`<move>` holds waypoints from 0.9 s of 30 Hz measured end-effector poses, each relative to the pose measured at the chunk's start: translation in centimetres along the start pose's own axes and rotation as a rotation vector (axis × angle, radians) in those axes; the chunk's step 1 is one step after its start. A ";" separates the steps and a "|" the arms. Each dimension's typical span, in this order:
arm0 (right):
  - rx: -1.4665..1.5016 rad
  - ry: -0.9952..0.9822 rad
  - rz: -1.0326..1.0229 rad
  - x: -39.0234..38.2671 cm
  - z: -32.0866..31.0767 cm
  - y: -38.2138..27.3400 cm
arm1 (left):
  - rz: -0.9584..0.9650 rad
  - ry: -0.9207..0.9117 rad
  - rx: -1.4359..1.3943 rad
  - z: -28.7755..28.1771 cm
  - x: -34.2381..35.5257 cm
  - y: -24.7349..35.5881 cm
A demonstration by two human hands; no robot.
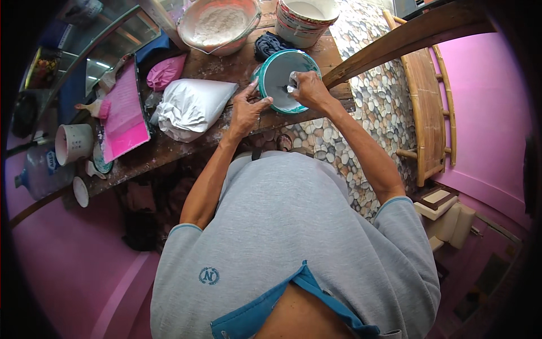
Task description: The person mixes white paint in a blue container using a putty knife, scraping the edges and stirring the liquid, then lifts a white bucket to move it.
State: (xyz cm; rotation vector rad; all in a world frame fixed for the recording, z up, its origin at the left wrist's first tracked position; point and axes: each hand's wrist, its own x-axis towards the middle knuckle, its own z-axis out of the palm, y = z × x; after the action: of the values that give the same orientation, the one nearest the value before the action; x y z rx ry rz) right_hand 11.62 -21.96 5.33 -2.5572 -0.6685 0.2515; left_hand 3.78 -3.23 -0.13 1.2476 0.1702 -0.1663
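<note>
"Bucket, round, teal plastic: location?"

"Brown wooden bench, near edge. Left hand: spread against its side. Right hand: fist over mouth; anything gripped, cannot tell."

"Handling?"

"Likely heavy, stiff-walled, slick where smeared; hold opposite rims."

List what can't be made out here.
All in the head view:
- What the right hand may grip inside the teal bucket: covered by that hand.
- Contents of the white bag: opaque wrap.
- White bucket's far rim: cut off by the upper edge.
- Dark items below the table: shadow.
</note>
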 end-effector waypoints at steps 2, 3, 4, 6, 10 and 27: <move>0.112 0.083 -0.048 0.1 -0.2 0.2 | 0.005 -0.008 -0.009 0.3 0.1 -0.1; 0.117 0.147 -0.072 0.4 -0.3 0.5 | 0.015 -0.008 -0.018 0.4 0.2 0.0; 0.121 0.153 -0.061 0.5 -0.5 0.8 | 0.009 -0.018 -0.011 0.5 0.2 0.2; -0.019 0.216 -0.010 0.4 -0.8 1.2 | -0.038 -0.017 -0.001 0.5 0.2 0.5; 0.001 0.110 0.042 -1.1 0.1 1.0 | -0.044 -0.036 0.021 0.9 0.4 0.6; 0.124 0.086 0.050 -0.8 0.3 1.7 | -0.050 -0.024 0.045 1.4 0.6 1.7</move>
State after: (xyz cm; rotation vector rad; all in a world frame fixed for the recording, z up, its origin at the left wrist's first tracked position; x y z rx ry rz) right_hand 11.57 -23.55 4.30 -2.4527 -0.5405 0.1921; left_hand 4.78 -4.11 1.72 1.2864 0.1777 -0.2290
